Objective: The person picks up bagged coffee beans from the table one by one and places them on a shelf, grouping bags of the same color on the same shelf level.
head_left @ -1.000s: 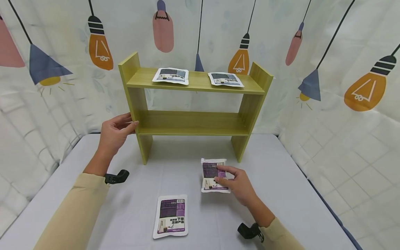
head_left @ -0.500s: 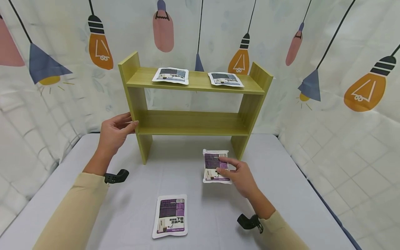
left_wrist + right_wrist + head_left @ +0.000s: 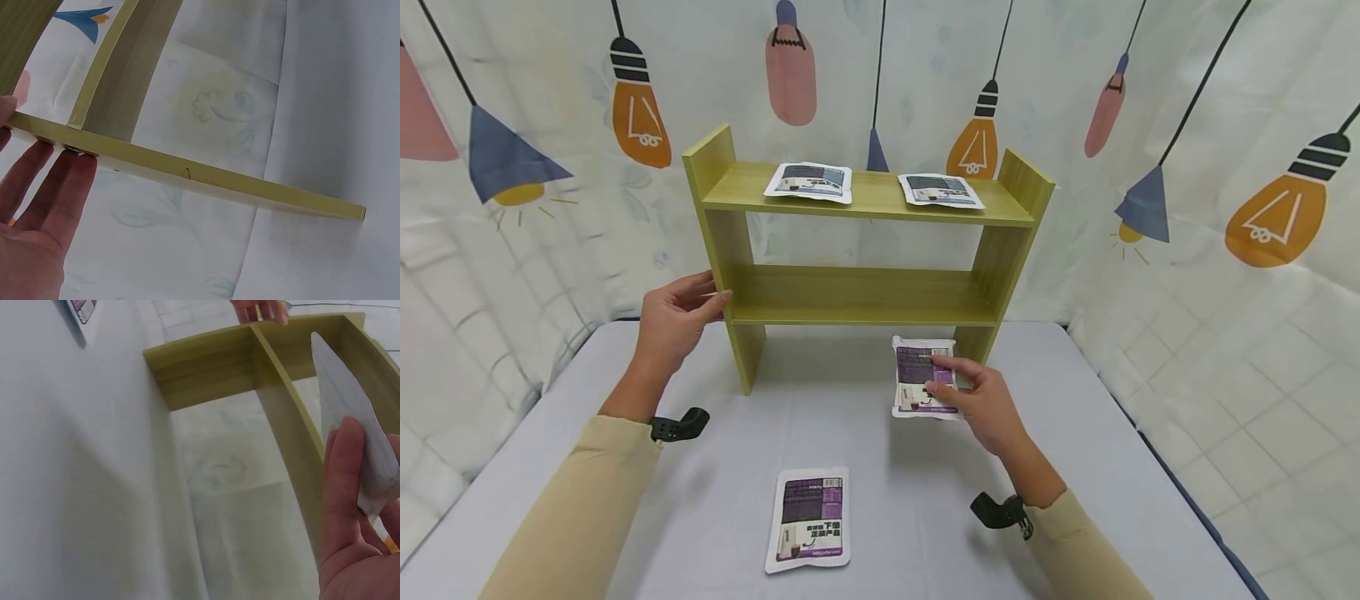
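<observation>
Held pouch [image 3: 917, 377]: above the table [image 3: 857, 433], at near side of the shelf [image 3: 865, 296], toward right; probably light, soft, somewhat slippery; side edge seems good to grasp.
Right hand [image 3: 987, 404]: nearly closed, pinching pouch's right edge.
Left hand [image 3: 673, 321]: grips the shelf's left side.

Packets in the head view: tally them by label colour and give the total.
Purple-labelled packets: 2 (one in the right hand, one on the table)
Blue-grey-labelled packets: 2 (both on the top shelf)
Total: 4
</observation>
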`<state>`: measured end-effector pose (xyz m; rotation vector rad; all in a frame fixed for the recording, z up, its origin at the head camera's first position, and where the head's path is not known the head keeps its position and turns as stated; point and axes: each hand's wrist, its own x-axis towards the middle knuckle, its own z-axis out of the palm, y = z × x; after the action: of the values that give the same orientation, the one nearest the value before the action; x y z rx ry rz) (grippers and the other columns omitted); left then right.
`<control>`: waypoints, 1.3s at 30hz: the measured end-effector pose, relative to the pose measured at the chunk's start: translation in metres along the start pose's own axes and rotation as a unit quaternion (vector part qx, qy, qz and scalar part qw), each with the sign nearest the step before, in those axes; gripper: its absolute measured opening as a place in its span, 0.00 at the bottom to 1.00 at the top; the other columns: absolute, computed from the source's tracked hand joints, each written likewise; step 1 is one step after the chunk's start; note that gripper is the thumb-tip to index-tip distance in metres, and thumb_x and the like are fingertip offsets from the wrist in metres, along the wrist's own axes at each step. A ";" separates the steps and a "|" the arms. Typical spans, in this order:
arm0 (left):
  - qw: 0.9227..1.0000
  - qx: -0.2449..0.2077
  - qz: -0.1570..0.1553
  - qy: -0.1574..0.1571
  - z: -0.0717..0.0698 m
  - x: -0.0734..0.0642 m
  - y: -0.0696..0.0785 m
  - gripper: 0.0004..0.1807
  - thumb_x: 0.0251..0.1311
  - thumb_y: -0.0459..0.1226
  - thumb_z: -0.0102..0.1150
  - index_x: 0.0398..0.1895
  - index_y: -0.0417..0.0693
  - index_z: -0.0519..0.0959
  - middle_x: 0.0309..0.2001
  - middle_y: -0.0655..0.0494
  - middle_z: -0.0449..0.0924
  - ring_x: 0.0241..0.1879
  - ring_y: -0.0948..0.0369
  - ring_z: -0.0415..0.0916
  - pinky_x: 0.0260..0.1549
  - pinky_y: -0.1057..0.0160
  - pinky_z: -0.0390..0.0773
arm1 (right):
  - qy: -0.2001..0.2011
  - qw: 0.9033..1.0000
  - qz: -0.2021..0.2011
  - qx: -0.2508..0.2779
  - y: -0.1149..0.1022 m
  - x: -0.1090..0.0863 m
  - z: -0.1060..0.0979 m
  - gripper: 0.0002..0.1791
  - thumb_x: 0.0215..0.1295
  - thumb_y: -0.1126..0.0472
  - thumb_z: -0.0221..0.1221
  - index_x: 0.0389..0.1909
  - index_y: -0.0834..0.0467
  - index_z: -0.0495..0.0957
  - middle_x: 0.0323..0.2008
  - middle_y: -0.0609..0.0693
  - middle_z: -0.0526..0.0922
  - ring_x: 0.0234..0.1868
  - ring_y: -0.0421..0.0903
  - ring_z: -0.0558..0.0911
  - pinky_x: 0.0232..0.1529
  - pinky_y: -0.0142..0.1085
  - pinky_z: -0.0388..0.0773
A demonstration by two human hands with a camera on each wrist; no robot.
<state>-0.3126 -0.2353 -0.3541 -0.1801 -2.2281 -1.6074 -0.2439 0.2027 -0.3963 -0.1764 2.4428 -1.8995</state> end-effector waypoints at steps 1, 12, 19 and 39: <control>1.000 -0.001 0.000 0.000 0.000 0.000 0.000 0.30 0.66 0.46 0.67 0.71 0.52 0.75 0.66 0.44 0.78 0.45 0.78 0.81 0.41 0.76 0.84 | -0.001 1.000 -0.003 0.002 -0.002 0.001 -0.001 0.28 0.62 0.53 0.72 0.64 0.46 0.81 0.62 0.57 0.78 0.40 0.48 0.89 0.41 0.32 0.88; 1.000 0.000 -0.005 0.004 -0.001 0.000 -0.002 0.29 0.67 0.45 0.67 0.71 0.52 0.75 0.66 0.47 0.79 0.45 0.78 0.81 0.41 0.76 0.84 | -0.001 1.000 -0.021 0.018 -0.014 0.014 -0.006 0.27 0.64 0.51 0.71 0.64 0.45 0.81 0.64 0.54 0.78 0.46 0.49 0.86 0.44 0.33 0.88; 1.000 -0.007 -0.008 0.002 -0.001 -0.001 -0.002 0.29 0.66 0.44 0.67 0.70 0.53 0.76 0.66 0.49 0.79 0.46 0.79 0.81 0.41 0.76 0.84 | 0.010 0.999 -0.011 0.034 -0.023 0.025 -0.009 0.23 0.67 0.53 0.68 0.63 0.48 0.82 0.66 0.53 0.77 0.51 0.50 0.85 0.48 0.32 0.87; 1.000 -0.004 0.000 0.000 -0.001 -0.001 -0.001 0.30 0.66 0.45 0.67 0.71 0.53 0.75 0.67 0.43 0.77 0.45 0.79 0.81 0.41 0.76 0.84 | 0.014 0.999 0.021 0.044 -0.030 0.048 -0.015 0.23 0.66 0.52 0.69 0.62 0.48 0.83 0.62 0.54 0.79 0.53 0.52 0.83 0.48 0.30 0.87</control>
<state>-0.3120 -0.2360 -0.3548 -0.1822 -2.2212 -1.6164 -0.2911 0.2042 -0.3620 -0.0941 2.3531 -2.0011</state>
